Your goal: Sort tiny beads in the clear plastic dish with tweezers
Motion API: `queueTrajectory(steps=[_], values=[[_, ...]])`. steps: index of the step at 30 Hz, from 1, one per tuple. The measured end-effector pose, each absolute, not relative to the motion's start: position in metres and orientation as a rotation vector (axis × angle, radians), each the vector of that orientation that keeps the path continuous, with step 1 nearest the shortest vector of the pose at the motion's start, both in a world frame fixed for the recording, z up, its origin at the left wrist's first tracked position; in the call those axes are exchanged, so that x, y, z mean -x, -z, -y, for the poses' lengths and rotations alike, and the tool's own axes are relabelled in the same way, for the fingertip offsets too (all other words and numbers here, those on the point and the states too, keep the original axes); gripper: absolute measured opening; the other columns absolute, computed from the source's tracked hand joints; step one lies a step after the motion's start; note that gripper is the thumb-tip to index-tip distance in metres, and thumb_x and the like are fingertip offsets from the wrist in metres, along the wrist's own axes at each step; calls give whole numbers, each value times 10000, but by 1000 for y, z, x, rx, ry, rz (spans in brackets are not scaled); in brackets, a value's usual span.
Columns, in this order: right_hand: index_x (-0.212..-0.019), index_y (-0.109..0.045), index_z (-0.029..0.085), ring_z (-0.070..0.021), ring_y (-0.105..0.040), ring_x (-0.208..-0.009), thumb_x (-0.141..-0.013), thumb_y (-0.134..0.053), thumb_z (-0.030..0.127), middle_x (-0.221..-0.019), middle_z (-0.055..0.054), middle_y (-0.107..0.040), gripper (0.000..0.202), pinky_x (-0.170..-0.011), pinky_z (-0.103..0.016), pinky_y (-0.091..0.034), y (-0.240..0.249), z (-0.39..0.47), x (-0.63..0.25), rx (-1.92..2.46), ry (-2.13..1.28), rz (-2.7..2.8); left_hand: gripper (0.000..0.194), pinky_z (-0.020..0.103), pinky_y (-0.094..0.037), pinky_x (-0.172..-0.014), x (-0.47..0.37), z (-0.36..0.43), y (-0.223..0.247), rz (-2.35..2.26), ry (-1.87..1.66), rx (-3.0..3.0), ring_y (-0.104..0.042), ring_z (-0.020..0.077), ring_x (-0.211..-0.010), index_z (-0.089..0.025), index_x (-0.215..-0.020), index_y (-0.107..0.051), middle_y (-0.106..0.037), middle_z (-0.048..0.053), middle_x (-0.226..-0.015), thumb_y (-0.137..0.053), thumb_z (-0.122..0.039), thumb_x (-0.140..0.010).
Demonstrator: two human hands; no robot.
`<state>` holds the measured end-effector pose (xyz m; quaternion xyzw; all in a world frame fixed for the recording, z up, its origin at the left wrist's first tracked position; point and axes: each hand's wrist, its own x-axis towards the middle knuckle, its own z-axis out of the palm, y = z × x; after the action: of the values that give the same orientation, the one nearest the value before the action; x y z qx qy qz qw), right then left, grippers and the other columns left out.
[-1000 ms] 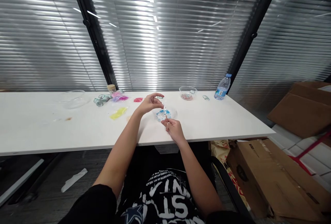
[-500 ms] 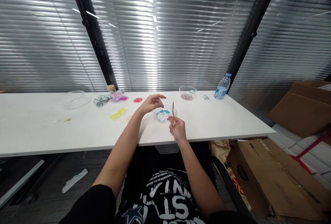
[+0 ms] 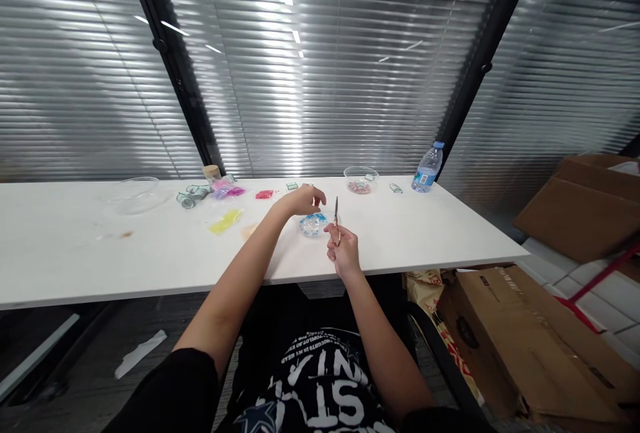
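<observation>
My right hand (image 3: 345, 249) grips a small pair of scissors (image 3: 337, 221) by the handles, with the blades pointing up. Just behind and left of it, my left hand (image 3: 304, 199) hovers with bent fingers hanging down, a little apart, and no object shows in them. Below those fingers sits a clear dish (image 3: 313, 233) holding blue and clear bits, possibly beads. The scissors stand close to the dish's right side. Near my left forearm lie a yellow packet (image 3: 225, 221) and a pale beige patch (image 3: 249, 231), partly hidden by the arm.
Farther back on the white table (image 3: 400, 239) are a clear bowl (image 3: 361, 176) with pinkish bits, a water bottle (image 3: 428, 167), red pieces (image 3: 264, 194), a pink-purple packet (image 3: 227, 189) and a corked jar (image 3: 212, 173). Cardboard boxes (image 3: 530, 333) stand right of the table.
My left hand has shifted slightly right and its fingers now curl downward. My right hand with the scissors stays nearly still. The view has turned slightly.
</observation>
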<state>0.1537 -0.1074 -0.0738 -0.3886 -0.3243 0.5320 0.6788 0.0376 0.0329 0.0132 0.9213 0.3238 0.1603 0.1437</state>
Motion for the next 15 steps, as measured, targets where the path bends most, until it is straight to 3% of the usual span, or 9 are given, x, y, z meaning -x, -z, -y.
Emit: queueTrajectory(steps=[8, 15], values=[[-753, -600, 180, -36, -147, -377, -718, -727, 572, -442, 121, -290, 414, -367, -208, -136, 80, 105, -158, 750, -1145, 644, 186, 242, -416, -611, -62, -49, 2, -986, -291, -2579, -520, 131, -545, -215, -538, -699, -651, 1, -568, -673, -33, -508], [-772, -585, 184, -35, -141, -357, -718, -713, 640, -426, 134, -263, 477, -371, -211, -152, 78, 108, -162, 657, -1126, 575, 219, 279, -449, -668, -69, -48, 13, -1026, -160, -2595, -550, 160, -574, -204, -505, -676, -657, 21, -563, -645, 12, -493]])
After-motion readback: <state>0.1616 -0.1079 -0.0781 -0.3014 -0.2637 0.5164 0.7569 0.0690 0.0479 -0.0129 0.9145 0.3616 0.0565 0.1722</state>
